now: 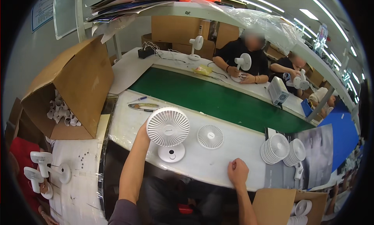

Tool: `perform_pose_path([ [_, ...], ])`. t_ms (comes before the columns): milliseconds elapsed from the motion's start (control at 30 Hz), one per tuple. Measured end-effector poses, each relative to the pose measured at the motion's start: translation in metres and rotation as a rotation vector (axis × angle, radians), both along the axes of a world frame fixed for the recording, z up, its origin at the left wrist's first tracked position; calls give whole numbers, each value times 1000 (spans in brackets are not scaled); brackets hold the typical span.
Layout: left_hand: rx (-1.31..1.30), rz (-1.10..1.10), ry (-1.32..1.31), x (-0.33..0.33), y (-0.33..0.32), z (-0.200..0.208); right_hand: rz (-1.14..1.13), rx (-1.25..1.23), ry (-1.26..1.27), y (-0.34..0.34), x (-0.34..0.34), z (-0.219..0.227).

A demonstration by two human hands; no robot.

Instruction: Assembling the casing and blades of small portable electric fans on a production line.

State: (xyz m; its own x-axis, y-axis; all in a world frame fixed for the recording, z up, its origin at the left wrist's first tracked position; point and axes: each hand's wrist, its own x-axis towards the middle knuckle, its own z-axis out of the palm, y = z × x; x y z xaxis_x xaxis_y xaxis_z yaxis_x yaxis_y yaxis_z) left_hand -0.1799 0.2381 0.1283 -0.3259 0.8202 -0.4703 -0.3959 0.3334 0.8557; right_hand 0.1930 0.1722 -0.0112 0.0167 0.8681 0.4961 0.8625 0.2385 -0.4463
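A white desk fan (168, 127) stands on its round base (171, 153) near the table's front edge. My left hand (144, 132) grips it from behind the round head, where the fingers are mostly hidden. To the fan's right, a loose white round grille (210, 137) lies flat on the table. My right hand (238, 172) rests in a closed fist at the table's front edge; nothing shows in it.
Pliers (143, 106) and a screwdriver (137, 99) lie behind the fan. Grille stacks (275, 148) stand on the right. Beyond runs a green belt (194, 96), with people handling fans across it. A carton (74, 85) of white parts stands left, another carton (274, 205) at lower right.
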Motion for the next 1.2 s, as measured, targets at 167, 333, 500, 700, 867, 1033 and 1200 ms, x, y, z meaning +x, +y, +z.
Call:
perform_pose_path([
  [167, 69, -1, -64, -20, 13, -33, -7, -9, 8, 1, -1, 0],
  [333, 225, -41, -150, -32, 12, -66, 5, -16, 19, 2, 9, 2],
  [500, 372, -104, -142, -23, -3, -61, 30, -13, 35, -5, 17, 9],
  [700, 304, -105, -244, 21, -29, -15, 33, 1, 42, -20, 28, 12],
  [867, 279, -154, -386, 0, -1, -83, 49, 10, 31, -35, 41, 10],
  [1033, 397, -340, -71, 19, -13, -39, 39, 2, 36, -30, 39, 12],
  [1200, 355, -358, 86, 13, -15, -25, 56, 38, 69, -24, 34, 12],
])
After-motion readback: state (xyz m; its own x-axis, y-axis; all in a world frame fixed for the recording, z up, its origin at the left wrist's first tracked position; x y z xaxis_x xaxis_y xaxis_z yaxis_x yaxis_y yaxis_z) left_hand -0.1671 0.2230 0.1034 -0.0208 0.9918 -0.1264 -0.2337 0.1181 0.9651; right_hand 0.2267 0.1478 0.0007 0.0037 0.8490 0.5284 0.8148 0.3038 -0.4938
